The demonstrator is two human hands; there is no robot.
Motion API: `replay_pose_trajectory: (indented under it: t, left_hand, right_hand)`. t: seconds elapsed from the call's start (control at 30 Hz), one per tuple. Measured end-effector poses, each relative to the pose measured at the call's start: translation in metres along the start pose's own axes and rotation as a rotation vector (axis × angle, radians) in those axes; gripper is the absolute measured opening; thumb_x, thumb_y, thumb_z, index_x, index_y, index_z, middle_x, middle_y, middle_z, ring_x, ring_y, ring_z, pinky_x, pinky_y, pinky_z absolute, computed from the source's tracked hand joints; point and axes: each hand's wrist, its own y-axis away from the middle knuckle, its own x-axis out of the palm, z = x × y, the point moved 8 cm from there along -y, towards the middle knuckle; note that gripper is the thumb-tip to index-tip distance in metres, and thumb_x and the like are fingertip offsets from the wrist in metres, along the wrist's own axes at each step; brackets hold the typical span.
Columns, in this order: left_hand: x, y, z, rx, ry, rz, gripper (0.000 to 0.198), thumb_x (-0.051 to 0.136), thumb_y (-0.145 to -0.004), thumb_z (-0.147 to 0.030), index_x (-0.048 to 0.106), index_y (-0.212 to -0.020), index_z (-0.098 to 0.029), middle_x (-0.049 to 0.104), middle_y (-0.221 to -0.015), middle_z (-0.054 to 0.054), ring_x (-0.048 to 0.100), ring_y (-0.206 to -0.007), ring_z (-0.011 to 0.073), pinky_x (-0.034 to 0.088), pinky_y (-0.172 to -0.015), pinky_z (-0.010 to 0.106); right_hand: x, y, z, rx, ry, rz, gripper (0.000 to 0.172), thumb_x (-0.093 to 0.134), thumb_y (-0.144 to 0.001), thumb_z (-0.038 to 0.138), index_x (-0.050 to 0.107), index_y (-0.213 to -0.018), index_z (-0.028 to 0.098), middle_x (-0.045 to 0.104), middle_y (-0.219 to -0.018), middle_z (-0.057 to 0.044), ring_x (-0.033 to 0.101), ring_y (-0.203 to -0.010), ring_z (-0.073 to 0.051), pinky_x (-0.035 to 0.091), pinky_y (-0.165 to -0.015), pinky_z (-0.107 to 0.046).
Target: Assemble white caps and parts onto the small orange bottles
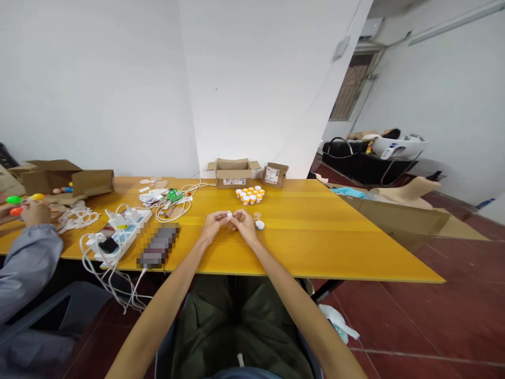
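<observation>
Over the yellow wooden table, my left hand and my right hand meet at their fingertips. Between them is a small white piece, pinched from both sides and too small to name. Just right of my right hand lies a round cap, white with a blue edge. A small clear round piece sits behind that cap. Farther back stands a tight group of several small containers with white and orange tops.
Behind the containers are an open cardboard box and a smaller box. On the left lie a power strip with tangled white cables and a blurred-out phone. A co-worker's hand holds coloured balls at far left.
</observation>
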Motion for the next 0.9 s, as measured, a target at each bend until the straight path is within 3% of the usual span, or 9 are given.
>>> replay_pose_trajectory:
  t: [0.2, 0.43, 0.67, 0.9]
  left_hand:
    - [-0.001, 0.0, 0.001, -0.013, 0.001, -0.011, 0.037, 0.093, -0.047, -0.037, 0.072, -0.072, -0.018, 0.077, -0.083, 0.007, 0.071, -0.089, 0.025, 0.052, -0.092, 0.039]
    - [0.0, 0.0, -0.002, 0.003, 0.012, -0.025, 0.034, 0.091, -0.051, -0.038, 0.066, -0.064, -0.018, 0.076, -0.082, 0.006, 0.069, -0.085, 0.0216, 0.051, -0.086, 0.035]
    - [0.005, 0.002, -0.002, -0.022, 0.051, 0.008, 0.035, 0.09, -0.051, -0.04, 0.067, -0.067, -0.019, 0.074, -0.086, 0.004, 0.066, -0.081, 0.0173, 0.052, -0.082, 0.03]
    - [0.012, 0.0, -0.002, 0.008, 0.012, 0.049, 0.037, 0.091, -0.051, -0.042, 0.068, -0.069, -0.018, 0.072, -0.079, 0.002, 0.065, -0.079, 0.0168, 0.051, -0.085, 0.03]
  right_hand:
    - [-0.001, -0.001, 0.001, -0.069, 0.079, -0.022, 0.029, 0.077, -0.063, 0.045, 0.057, -0.072, 0.024, 0.061, -0.071, 0.004, 0.057, -0.058, -0.014, 0.046, -0.046, -0.023]
    - [0.002, 0.003, 0.016, -0.204, 0.179, -0.051, 0.016, 0.074, -0.07, 0.038, 0.063, -0.073, 0.026, 0.063, -0.081, -0.001, 0.063, -0.082, -0.02, 0.052, -0.067, -0.029]
    - [0.003, 0.015, 0.034, -0.321, 0.273, -0.087, 0.007, 0.064, -0.078, 0.032, 0.065, -0.073, 0.028, 0.064, -0.08, -0.002, 0.062, -0.075, -0.021, 0.05, -0.066, -0.032]
    - [-0.007, 0.019, 0.033, -0.3, 0.367, -0.092, 0.01, 0.063, -0.081, 0.035, 0.063, -0.076, 0.026, 0.071, -0.079, -0.003, 0.066, -0.071, -0.021, 0.053, -0.065, -0.033]
